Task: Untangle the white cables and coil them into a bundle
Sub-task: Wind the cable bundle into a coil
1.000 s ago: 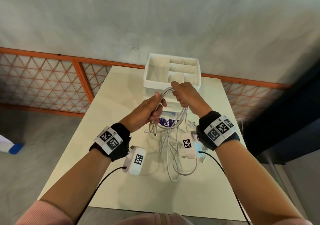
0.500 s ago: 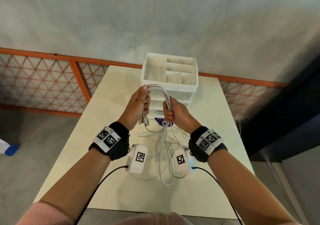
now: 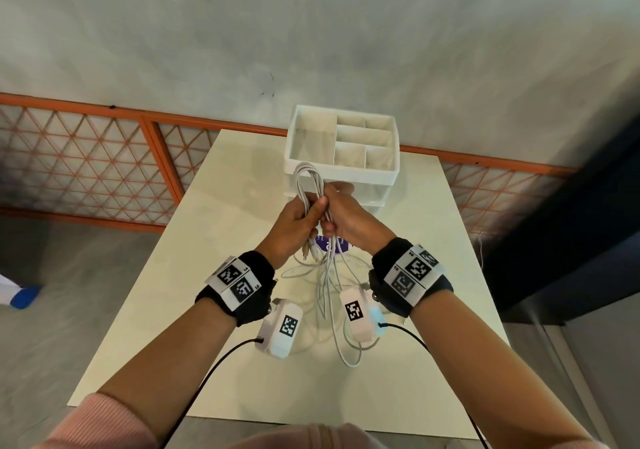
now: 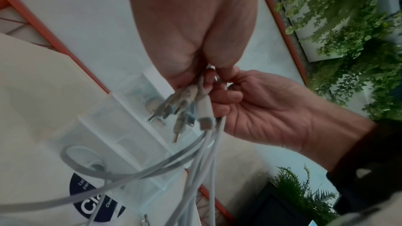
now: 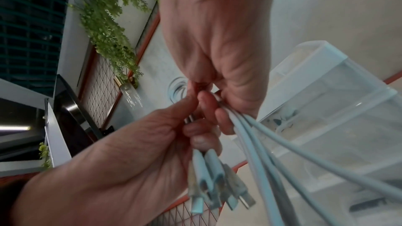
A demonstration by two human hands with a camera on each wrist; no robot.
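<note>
White cables [image 3: 309, 185] are being gripped by both hands, pressed side by side above the table [image 3: 221, 227]. The left hand [image 3: 294, 222] is clenching the strands, with at least four plugs [image 5: 217, 190] hanging just below its fingers [image 5: 202, 137]. The right hand [image 3: 346, 215] is clasping the same bunch; a loop is standing above both fists, and loose lengths are trailing down to the tabletop. One white organizer [image 3: 381, 175] is sitting beyond the knuckles.

Soft, even daylight; faint shadows on the tabletop [image 3: 221, 275]. Head view bows at its edges, darkest toward 3 o'clock; wrist views blur.
</note>
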